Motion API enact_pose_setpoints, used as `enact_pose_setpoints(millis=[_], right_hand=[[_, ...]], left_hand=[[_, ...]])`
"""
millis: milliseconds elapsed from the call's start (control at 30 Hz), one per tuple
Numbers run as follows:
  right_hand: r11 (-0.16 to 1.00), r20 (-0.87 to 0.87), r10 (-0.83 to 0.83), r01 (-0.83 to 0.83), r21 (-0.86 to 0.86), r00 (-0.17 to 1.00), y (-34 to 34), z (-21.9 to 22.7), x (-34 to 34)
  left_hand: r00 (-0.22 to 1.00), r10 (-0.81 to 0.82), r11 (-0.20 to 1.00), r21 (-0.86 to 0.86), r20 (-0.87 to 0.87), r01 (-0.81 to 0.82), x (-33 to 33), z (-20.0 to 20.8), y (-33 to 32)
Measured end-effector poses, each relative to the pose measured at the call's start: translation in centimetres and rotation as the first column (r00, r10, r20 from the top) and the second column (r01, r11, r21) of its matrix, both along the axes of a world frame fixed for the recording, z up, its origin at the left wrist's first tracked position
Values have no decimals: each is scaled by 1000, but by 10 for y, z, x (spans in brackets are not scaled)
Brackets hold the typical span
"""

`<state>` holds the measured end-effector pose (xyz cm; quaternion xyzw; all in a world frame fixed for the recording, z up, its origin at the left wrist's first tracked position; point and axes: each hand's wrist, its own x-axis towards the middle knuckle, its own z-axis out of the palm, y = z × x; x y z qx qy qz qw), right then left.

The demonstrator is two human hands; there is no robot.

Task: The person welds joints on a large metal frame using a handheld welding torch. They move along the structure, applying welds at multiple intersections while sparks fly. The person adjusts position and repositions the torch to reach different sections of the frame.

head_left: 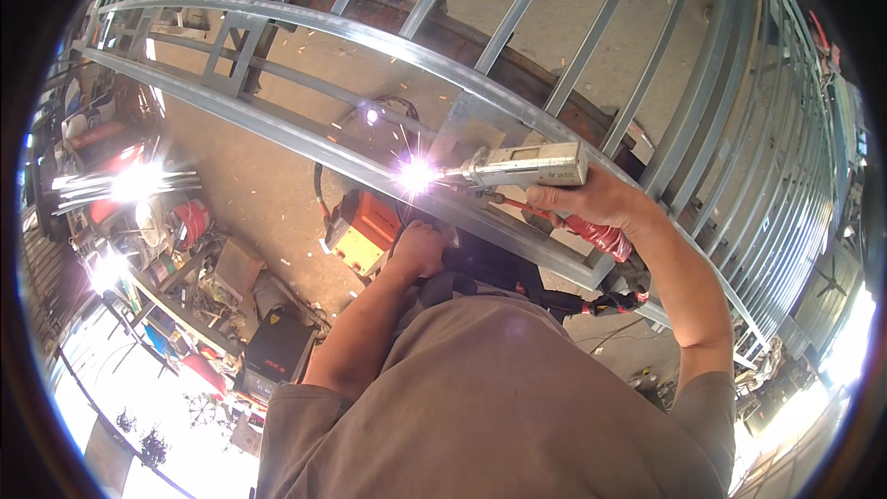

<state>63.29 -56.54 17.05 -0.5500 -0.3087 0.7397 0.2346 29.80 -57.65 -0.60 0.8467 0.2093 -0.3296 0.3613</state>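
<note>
My right hand [602, 200] is wrapped round a handheld welding torch [528, 166] with a boxy silver head and a red-wrapped grip. From its nozzle, which points left, a bright violet-white arc [415, 176] throws sparks at the lower rail [319, 146] of a grey metal frame. Below the arc, my left hand [423, 249] is closed beside that rail, close to my body. What its fingers hold, if anything, is hidden. Glare covers the spot where nozzle and metal meet.
Rows of grey metal bars [517, 7] span the far side and curve down the right. An orange and yellow machine [363, 233] stands on the floor left of my left hand. A dark box-shaped machine [277, 347] and workshop clutter lie at lower left. A dark beam [591, 111] runs beneath the frame.
</note>
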Motion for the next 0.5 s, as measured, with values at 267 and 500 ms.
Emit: enact_pose_setpoints(millis=[267,500], right_hand=[[999,-33,18,-19,-33,999,4,6,-1],[1000,-62,9,-10,-12,998,3,7,0]], left_hand=[[998,49,999,-3,36,-49,-4,-10,-4],[993,47,999,14,109,-49,-10,-19,-7]])
